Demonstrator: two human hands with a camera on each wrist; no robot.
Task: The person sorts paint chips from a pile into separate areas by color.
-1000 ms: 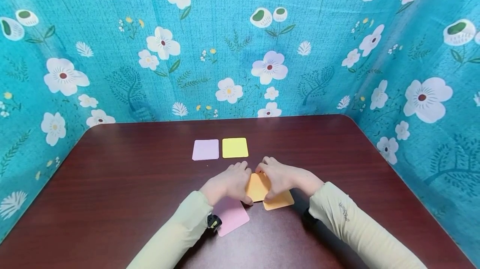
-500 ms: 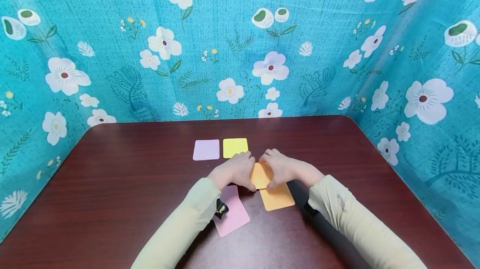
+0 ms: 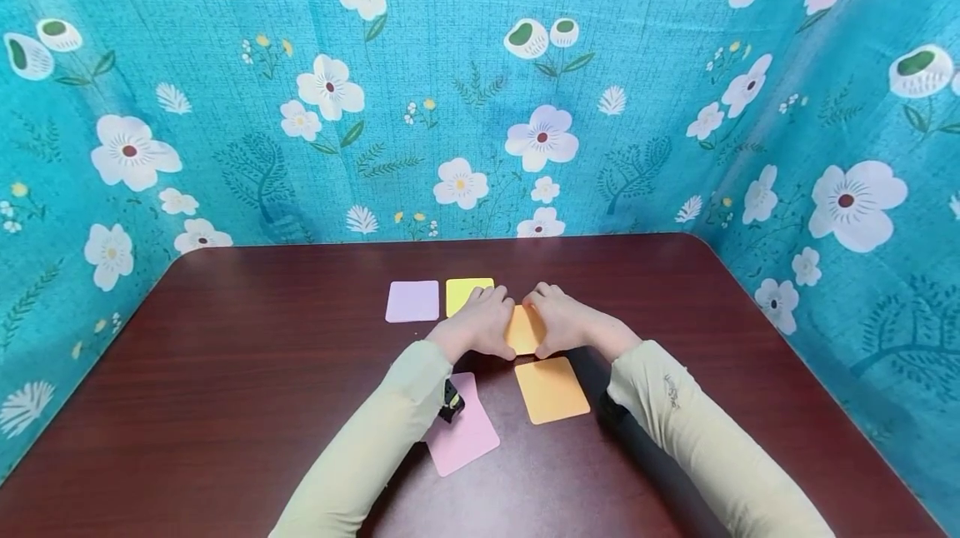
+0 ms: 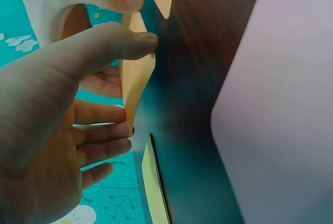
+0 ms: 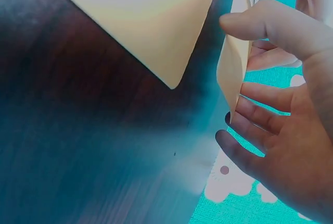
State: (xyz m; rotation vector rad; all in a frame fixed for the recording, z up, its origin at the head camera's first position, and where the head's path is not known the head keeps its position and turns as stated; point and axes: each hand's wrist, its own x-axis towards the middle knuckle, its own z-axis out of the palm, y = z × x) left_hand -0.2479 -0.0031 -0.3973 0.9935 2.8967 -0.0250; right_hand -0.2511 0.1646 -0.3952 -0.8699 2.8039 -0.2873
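Between my two hands is a square orange card (image 3: 522, 331), its left and right edges gripped by thumbs and fingers. My left hand (image 3: 483, 326) takes the left edge, just in front of a yellow card (image 3: 463, 293) that it partly covers. On the other edge is my right hand (image 3: 567, 323). In the left wrist view the held orange card (image 4: 136, 75) is seen nearly edge-on, with the left thumb on its near side. The right wrist view has the same orange card (image 5: 231, 67) against the right thumb and fingers. A second orange card (image 3: 552, 390) lies on the table nearer the body.
A pink card (image 3: 465, 434) lies at an angle on the dark wooden table (image 3: 262, 371), partly under the left forearm and its wrist camera. Left of the yellow card is a light purple card (image 3: 412, 301). A blue floral curtain (image 3: 465, 105) surrounds the table's far side.
Both hands have carried the orange card forward, away from the body and slightly right. The second orange card is now fully uncovered; the left hand now overlaps the yellow card.
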